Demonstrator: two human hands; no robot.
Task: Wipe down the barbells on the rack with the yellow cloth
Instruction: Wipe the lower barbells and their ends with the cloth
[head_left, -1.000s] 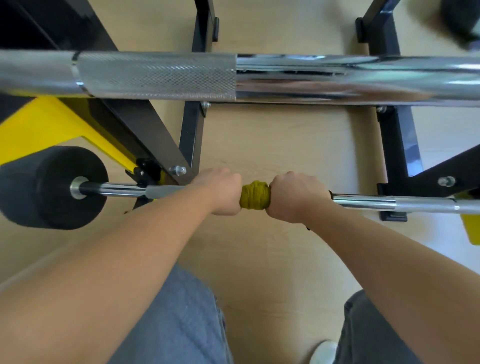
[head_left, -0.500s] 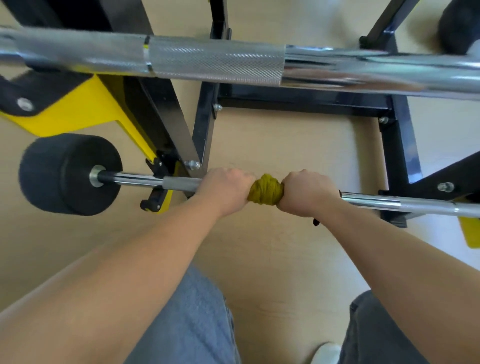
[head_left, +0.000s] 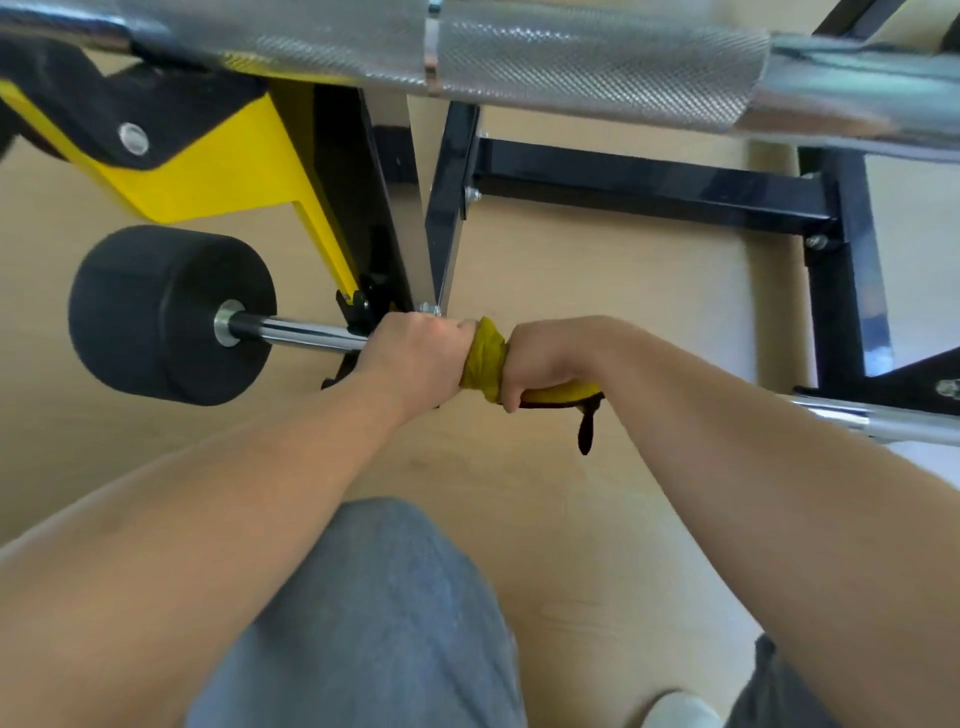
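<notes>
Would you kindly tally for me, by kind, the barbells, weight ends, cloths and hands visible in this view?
Barbells: 2, the lower barbell and the knurled upper barbell
Black weight ends: 1
Yellow cloths: 1
Hands: 2, left hand and right hand
Total: 6

hands gripping yellow cloth, lower barbell
</notes>
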